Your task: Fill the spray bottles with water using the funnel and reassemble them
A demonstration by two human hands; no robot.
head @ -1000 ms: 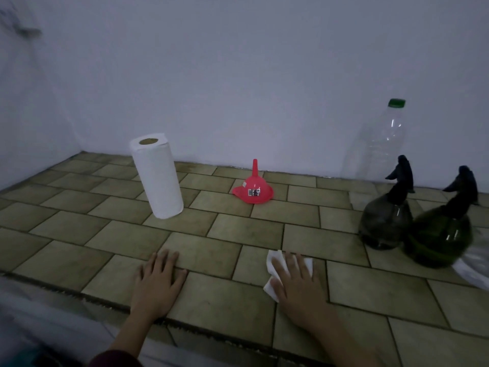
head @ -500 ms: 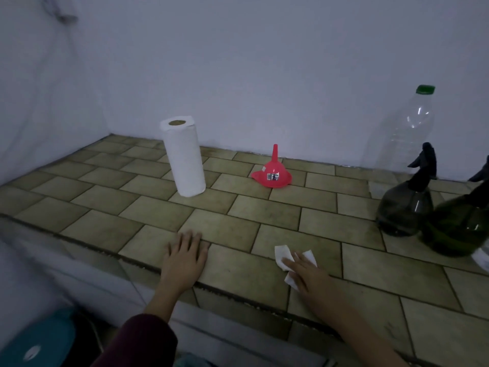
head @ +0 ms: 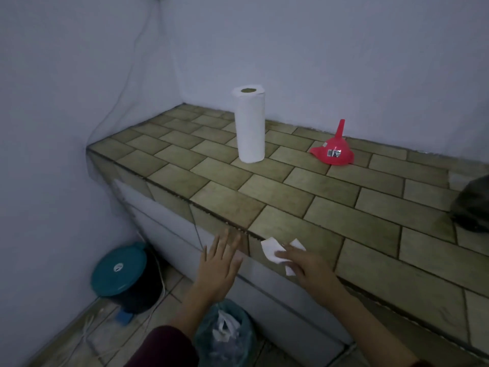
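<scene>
Funnel (head: 333,153) aside, the fingers come first: the right hand (head: 308,266) has its fingers bent down over a crumpled white paper towel piece (head: 272,251), pinning it at the front edge of the tiled counter (head: 357,207). Its forearm runs back toward the lower right. The left hand (head: 218,263) is flat and palm-down with its fingers straight and slightly spread, held in front of the counter's edge and holding nothing; a dark red sleeve (head: 164,348) covers that arm lower down. The red funnel sits well apart from both hands, mouth down on the tiles near the back wall, spout pointing up, long axis upright with a slight lean. A paper towel roll (head: 250,125) stands upright just left of it. One dark spray bottle (head: 473,205) shows at the right edge.
</scene>
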